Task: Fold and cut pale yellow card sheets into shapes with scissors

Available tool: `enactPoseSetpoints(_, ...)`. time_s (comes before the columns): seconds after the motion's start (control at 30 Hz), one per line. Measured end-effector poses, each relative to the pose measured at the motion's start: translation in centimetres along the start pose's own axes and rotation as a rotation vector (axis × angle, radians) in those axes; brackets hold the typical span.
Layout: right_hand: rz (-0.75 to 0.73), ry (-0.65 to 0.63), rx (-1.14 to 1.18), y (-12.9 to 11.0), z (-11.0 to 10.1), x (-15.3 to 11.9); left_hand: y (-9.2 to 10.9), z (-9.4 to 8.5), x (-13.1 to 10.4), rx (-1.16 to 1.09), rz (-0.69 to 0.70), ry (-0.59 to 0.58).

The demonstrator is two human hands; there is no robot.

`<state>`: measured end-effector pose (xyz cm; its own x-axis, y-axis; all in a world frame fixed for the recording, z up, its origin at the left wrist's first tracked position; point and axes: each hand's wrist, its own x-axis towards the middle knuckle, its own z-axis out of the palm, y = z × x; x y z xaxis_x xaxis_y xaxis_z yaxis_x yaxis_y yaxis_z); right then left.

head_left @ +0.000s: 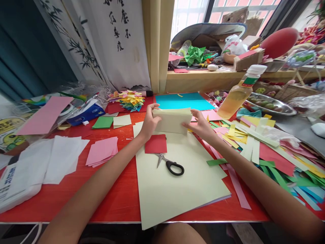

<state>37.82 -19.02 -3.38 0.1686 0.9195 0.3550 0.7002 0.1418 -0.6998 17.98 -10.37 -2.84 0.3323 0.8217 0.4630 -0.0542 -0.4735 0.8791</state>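
- At eight o'clock from the hands, white sheets (66,157) lie on the red bench (122,205), partly over a white pack (15,181) that runs out of my view.
- Nearer in, also towards eight, sits a fanned pile of pink squares (103,150); at nine are a green square (103,122) and a cream one (122,121).
- The left hand (151,122) grips one end of a pale paper stack (174,121), thumb on the near face.
- That stack stands on edge in the middle, above the far part of a large pale sheet (180,200). I'd judge the step as gathering and squaring the layers; the next move calls for level, even pressure at both ends. I can't tell whether the layers are separate or folded.
- At seven o'clock from it, a red square (155,144) covers part of the scissors (174,166); only one handle ring shows clearly.
- The right hand (200,123) pinches the other end, some fingers hidden behind the paper.
- Around three to four o'clock, coloured strips (254,142) tangle too thickly to count.
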Motion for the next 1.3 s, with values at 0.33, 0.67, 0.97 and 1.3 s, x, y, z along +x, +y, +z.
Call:
enactPoseSetpoints(0.33,-0.021,-0.16,0.392,0.5,0.6,0.2,-0.4,-0.4,0.1,-0.024,-0.099,-0.105)
enactPoseSetpoints(0.67,-0.035,-0.376,-0.397,1.5,-2.6,0.8,-0.4,-1.2,0.9,-0.116,-0.109,0.101)
enactPoseSetpoints(0.97,0.159,-0.309,-0.719,3.7,-6.1,-0.3,-0.7,-1.4,1.1,-0.147,-0.133,0.098)
enactPoseSetpoints(1.3,0.011,-0.139,-0.113,0.3,-1.3,0.2,-0.3,-0.7,0.4,-0.037,-0.124,0.064)
